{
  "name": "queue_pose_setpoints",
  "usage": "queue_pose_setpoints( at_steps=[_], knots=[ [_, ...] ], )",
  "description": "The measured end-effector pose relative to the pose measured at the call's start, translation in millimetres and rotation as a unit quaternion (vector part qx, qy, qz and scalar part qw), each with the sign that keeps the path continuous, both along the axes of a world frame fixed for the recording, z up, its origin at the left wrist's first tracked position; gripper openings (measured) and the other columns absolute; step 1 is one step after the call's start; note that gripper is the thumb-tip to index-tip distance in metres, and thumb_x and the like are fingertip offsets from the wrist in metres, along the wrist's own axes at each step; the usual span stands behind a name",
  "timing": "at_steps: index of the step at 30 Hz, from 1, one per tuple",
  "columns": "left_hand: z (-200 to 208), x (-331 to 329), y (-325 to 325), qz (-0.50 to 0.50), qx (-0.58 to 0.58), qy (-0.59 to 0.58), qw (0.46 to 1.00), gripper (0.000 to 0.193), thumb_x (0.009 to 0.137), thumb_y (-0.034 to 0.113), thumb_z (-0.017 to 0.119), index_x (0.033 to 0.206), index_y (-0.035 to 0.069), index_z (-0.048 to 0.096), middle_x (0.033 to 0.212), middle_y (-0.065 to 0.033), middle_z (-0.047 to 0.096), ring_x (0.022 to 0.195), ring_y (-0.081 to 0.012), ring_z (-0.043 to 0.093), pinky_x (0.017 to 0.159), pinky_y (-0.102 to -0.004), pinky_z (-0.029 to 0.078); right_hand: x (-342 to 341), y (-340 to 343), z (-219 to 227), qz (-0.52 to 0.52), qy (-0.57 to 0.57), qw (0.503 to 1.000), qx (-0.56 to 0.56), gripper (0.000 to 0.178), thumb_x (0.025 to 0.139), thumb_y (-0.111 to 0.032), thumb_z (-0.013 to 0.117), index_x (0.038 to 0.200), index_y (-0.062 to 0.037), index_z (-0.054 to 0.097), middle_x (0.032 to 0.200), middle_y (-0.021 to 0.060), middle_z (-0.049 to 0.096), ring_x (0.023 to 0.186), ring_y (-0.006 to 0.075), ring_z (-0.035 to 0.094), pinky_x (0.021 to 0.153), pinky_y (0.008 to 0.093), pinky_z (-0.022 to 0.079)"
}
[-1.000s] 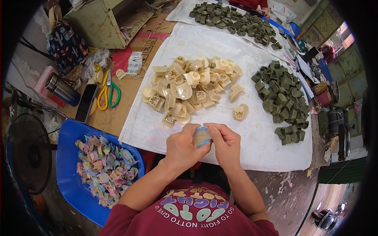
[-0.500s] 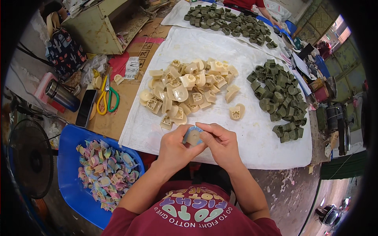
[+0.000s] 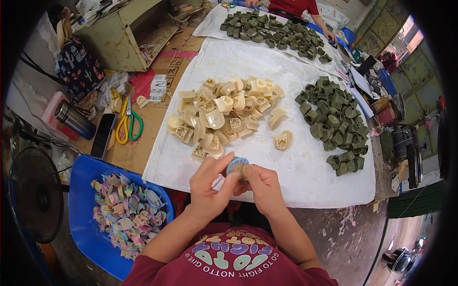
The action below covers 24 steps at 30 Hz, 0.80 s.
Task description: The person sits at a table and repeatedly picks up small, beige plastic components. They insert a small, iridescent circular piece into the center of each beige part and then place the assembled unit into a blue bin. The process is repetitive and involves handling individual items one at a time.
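Observation:
In front of my chest, over the near edge of the white cloth, both hands meet at a small rounded piece (image 3: 237, 164) with a blue rim and a greyish-beige middle. My right hand (image 3: 261, 186) pinches its right side between thumb and fingers. My left hand (image 3: 210, 183) is closed on its left side, with the thumb below it and the index finger along its edge. A pale pinkish bit shows in the gap of my left hand; what it is I cannot make out. Just beyond lies a heap of cream-coloured moulded pieces (image 3: 214, 119), with one cream piece (image 3: 283, 140) apart.
Dark green moulded pieces (image 3: 334, 124) lie at right, more at the far end near another person's hand (image 3: 330, 35). At left are a blue tub (image 3: 81, 209) of multicoloured scraps, a fan (image 3: 40, 200), scissors (image 3: 136, 126), a phone (image 3: 102, 136) and a flask (image 3: 74, 119).
My hands have turned the blue-rimmed piece, and its beige face shows less. My left fingers have spread a little. The other person's hand at the far end has moved.

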<state>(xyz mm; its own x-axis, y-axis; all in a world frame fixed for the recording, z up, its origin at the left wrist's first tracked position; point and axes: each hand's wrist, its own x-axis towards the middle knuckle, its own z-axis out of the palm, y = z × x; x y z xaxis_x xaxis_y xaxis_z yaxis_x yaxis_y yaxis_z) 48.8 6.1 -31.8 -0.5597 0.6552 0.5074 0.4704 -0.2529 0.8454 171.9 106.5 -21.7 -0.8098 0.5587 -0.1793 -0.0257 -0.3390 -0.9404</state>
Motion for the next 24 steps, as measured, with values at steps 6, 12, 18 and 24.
queue_pose_setpoints(
  at_steps=[6,12,18,24],
  knots=[
    [18.6,-8.0,6.9,-0.14,0.04,-0.238,0.96,0.039,0.098,0.019,0.05,0.129,-0.003,0.054,0.105,-0.0112,0.063,0.093,-0.0132,0.056,0.077,-0.0263,0.046,-4.7,-25.6,2.1,-0.012,-0.023,0.992,0.122,0.037,0.1,-0.029,0.05,0.084,0.0012,0.063,0.068,0.0071,0.062,0.057,0.0114,0.059,0.053,0.0255,0.05],
    [11.9,-8.7,-14.7,-0.144,0.004,-0.467,0.872,0.038,0.1,0.028,0.047,0.123,-0.002,0.054,0.09,-0.0156,0.066,0.076,-0.0231,0.067,0.062,-0.0301,0.055,-19.7,-25.9,7.7,0.113,-0.1,0.988,-0.038,0.033,0.1,-0.024,0.051,0.084,0.0017,0.064,0.066,0.006,0.061,0.057,0.0075,0.056,0.054,0.0216,0.047],
    [-16.3,-93.6,-123.6,0.184,0.025,-0.347,0.919,0.025,0.096,0.021,0.055,0.11,0.001,0.06,0.066,-0.0032,0.055,0.049,-0.0108,0.051,0.043,-0.0247,0.044,-22.8,-30.3,-36.5,0.046,-0.024,0.934,0.353,0.019,0.095,-0.016,0.058,0.097,-0.0003,0.068,0.072,0.0074,0.063,0.061,0.0112,0.057,0.057,0.0271,0.047],
    [-48.5,-132.8,-281.4,0.495,-0.44,0.03,0.749,0.038,0.09,0.025,0.064,0.119,0.0,0.06,0.104,-0.0184,0.066,0.098,-0.0286,0.065,0.082,-0.0385,0.051,-45.0,-23.5,-46.7,0.037,-0.002,0.834,0.551,0.013,0.079,-0.008,0.069,0.091,-0.0044,0.065,0.078,0.0087,0.062,0.073,0.0256,0.059,0.066,0.037,0.046]
  ],
)
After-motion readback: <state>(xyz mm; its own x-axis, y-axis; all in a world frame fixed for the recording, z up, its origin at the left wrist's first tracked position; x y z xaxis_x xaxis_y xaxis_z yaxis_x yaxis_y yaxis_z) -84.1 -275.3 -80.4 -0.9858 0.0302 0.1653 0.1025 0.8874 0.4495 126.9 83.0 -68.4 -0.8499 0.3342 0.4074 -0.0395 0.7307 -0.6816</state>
